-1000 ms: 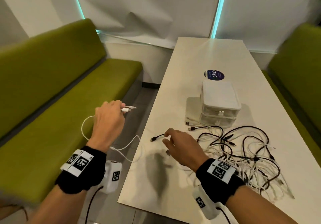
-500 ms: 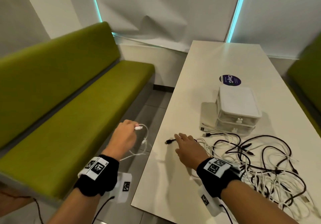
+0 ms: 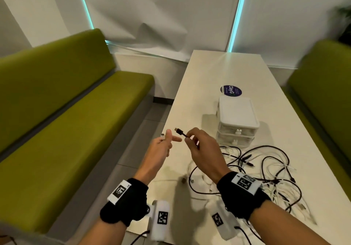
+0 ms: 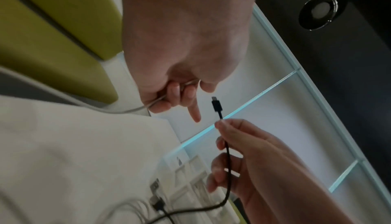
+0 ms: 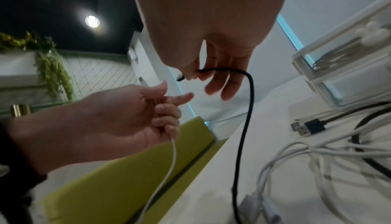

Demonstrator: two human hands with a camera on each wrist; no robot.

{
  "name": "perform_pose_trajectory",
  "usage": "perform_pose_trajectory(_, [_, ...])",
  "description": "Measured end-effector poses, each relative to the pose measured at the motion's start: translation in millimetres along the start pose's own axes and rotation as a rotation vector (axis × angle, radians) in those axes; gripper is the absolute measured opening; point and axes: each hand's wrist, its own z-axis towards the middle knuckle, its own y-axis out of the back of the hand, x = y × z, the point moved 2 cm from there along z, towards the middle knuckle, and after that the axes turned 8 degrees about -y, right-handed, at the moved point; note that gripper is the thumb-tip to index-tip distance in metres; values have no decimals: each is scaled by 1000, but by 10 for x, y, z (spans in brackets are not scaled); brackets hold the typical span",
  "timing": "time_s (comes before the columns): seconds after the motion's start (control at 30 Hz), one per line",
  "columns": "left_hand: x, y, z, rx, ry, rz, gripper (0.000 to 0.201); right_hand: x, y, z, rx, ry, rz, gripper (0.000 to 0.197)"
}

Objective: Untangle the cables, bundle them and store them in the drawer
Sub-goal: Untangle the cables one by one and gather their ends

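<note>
Right hand (image 3: 204,149) pinches the black cable (image 4: 226,152) just behind its plug, centre frame. Left hand (image 3: 161,147) clutches a white cable (image 5: 167,165). Both look light and floppy; best gripped near the plugs.

- My white desk (image 3: 207,85) runs toward white blinds (image 3: 161,12) edged with teal light strips (image 3: 237,14).
- Green benches (image 3: 79,123) flank the desk on both sides.
- Grey tiled floor (image 3: 136,146) lies left of the desk.

The right hand (image 3: 204,150) has lifted the black cable (image 4: 226,152) end off the table (image 3: 209,73), bringing it beside the left hand (image 3: 161,146), which has swung in with its white cable (image 5: 169,160).
</note>
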Motion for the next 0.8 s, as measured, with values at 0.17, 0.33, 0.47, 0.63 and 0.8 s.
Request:
perform_pose_trajectory(0.17, [-100, -385, -49, 62, 47, -160, 66, -18, 107, -142, -32, -4, 216, 4])
perform_pose_trajectory(0.33, [-58, -598, -78, 140, 63, -268, 82, -89, 206, -250, 9, -96, 339, 8])
perform_pose_trajectory(0.47, [-105, -687, -155, 213, 44, -239, 79, -154, 245, -279, 38, -104, 364, 14])
perform_pose_trajectory(0.63, [-181, -760, -156, 263, 60, -354, 58, -174, 302, -330, 63, -106, 444, 18])
perform_pose_trajectory(0.8, [-245, -683, -103, 131, -96, -176, 61, -249, 335, -388, 120, -201, 422, 13])
